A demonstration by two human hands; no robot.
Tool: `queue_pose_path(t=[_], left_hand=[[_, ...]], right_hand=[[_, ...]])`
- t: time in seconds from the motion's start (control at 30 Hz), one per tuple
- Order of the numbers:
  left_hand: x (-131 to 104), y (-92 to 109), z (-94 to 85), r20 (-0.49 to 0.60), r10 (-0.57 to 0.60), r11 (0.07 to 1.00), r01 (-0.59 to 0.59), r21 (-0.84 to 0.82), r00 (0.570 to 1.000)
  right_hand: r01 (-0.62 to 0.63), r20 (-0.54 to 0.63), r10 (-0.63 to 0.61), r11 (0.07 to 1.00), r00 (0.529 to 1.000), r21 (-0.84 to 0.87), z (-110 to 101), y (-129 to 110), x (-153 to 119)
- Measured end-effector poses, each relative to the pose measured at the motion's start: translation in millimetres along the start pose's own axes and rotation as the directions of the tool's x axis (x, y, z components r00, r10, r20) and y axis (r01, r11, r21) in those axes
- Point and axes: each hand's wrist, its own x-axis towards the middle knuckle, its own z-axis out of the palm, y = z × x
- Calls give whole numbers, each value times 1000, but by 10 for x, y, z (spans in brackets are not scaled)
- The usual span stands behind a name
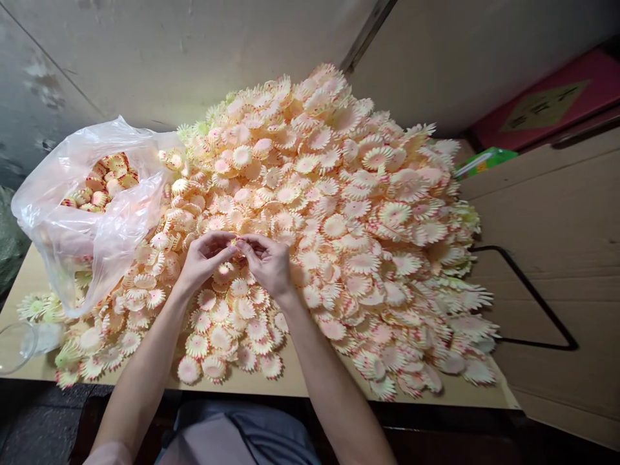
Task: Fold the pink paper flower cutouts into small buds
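Observation:
My left hand (208,255) and my right hand (266,261) meet fingertip to fingertip above the pile. Both are closed in a pinch around a small artificial flower piece (236,241), yellowish with a touch of red and mostly covered by the fingers. Beneath and around them spreads a large heap of artificial flower pieces (334,226), pale pink and cream discs with fringed, red-tipped edges. Smaller loose discs (220,339) lie on the table between my forearms.
At the left sits a translucent plastic bag (116,226) with bunched flower pieces (113,174) inside. A clear round container (17,349) stands at the table's (300,386) left edge. Cardboard (557,258) with a black bent rod (537,294) borders the right side. Behind is a wall (194,58).

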Motion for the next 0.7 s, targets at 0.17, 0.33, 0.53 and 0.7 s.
queue_pose_path(t=[0.17,0.33,0.53,0.7], left_hand=[[11,-22,-30,18,-26,997,27,-68,999],[13,0,-36,19,-63,988,65,-137,998],[6,-18,-38,-42,-56,990,50,-132,998],[9,-21,-45,-33,-50,989,45,-140,998]], right_hand=[[103,17,-101,976,995,-191,-6,-15,11],[113,20,-111,971,994,-209,-30,-47,14],[83,135,-75,995,988,-54,-85,-22,19],[63,144,-59,998,988,-28,-85,-32,18]])
